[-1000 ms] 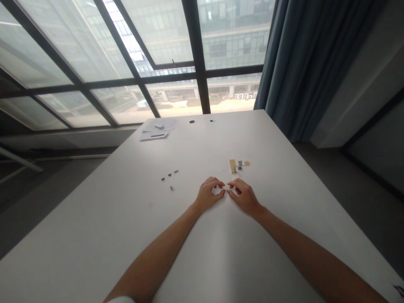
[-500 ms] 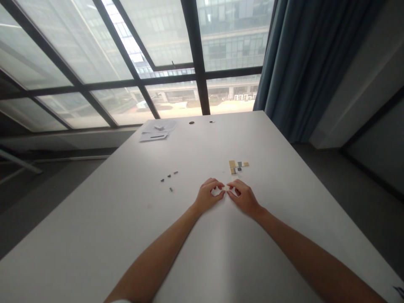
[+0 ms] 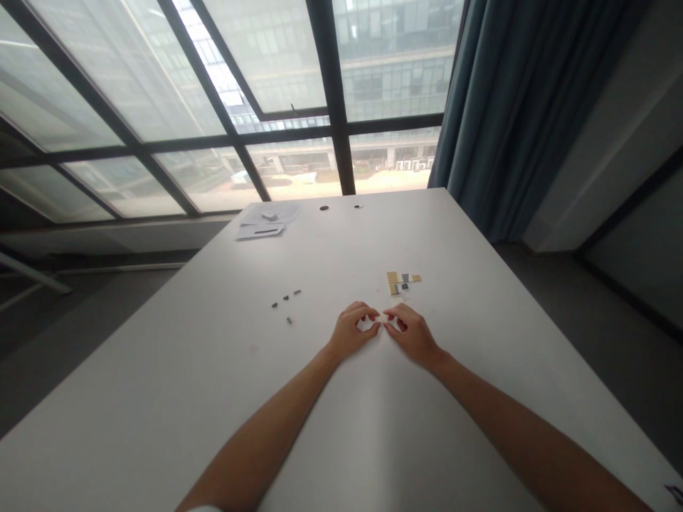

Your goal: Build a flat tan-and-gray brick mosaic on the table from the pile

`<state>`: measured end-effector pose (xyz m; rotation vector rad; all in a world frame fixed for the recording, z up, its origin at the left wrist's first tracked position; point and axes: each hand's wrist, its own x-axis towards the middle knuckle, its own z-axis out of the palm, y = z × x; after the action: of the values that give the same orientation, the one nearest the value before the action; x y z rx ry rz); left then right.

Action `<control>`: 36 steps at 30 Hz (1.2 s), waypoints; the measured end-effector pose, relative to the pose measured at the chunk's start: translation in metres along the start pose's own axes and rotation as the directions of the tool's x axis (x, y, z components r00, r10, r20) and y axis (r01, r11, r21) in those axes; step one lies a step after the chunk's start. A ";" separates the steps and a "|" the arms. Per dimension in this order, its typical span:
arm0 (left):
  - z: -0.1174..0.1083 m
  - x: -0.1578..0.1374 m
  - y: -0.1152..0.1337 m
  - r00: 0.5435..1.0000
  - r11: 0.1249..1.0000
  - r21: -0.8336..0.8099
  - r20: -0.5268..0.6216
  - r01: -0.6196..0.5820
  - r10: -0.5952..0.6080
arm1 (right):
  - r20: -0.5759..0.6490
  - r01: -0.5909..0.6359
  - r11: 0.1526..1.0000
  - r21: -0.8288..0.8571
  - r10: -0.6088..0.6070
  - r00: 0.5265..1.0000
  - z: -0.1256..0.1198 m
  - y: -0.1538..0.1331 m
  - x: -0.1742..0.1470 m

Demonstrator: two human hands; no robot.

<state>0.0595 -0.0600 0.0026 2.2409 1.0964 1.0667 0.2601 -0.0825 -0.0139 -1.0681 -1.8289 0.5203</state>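
Left hand, right hand: fingertip grip of both closed on small white piece. Yellow pieces on table beyond right hand; dark bits off left.

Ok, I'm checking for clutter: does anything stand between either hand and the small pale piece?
Nothing visible does: the left hand and right hand both have fingertips at the small pale piece. The yellow pieces lie beyond it, not in between.
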 end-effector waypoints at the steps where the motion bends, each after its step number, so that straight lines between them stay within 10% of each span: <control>1: 0.000 0.000 0.000 1.000 1.000 0.000 0.002 0.003 -0.003 | -0.002 0.001 1.000 -0.001 -0.001 1.000 0.000 0.000 0.000; 36: 0.002 -0.001 -0.004 1.000 1.000 -0.023 -0.017 -0.009 0.009 | -0.016 0.018 1.000 0.018 -0.018 1.000 0.002 0.002 0.001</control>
<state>0.0590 -0.0582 -0.0020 2.2242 1.0767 1.0987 0.2591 -0.0807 -0.0160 -1.0395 -1.8154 0.5157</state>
